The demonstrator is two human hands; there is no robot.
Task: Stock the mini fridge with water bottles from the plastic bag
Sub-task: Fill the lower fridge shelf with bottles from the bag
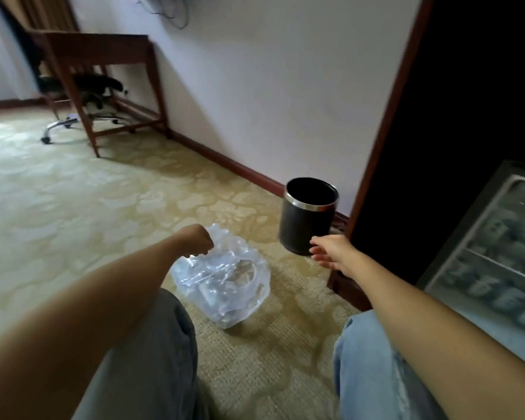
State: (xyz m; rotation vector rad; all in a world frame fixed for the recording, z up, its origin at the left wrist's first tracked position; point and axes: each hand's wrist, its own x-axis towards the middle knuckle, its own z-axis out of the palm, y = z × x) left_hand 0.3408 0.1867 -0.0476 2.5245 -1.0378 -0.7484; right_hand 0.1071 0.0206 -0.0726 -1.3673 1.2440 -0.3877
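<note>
A clear plastic bag (225,280) with water bottles showing through it lies on the carpet between my knees. My left hand (196,241) is at the bag's upper left edge, fingers curled down and pinching the plastic. My right hand (331,250) hovers to the right of the bag with fingers stretched out, holding nothing, just in front of the bin. At the right edge the open mini fridge door (443,268) shows shelves with several bottles (479,289), blurred. The fridge's inside is out of view.
A black waste bin (308,216) with a metal rim stands by the wall, close to a dark wooden cabinet (467,116). A wooden desk (103,56) and an office chair (91,95) stand at the back left. Patterned carpet covers the floor.
</note>
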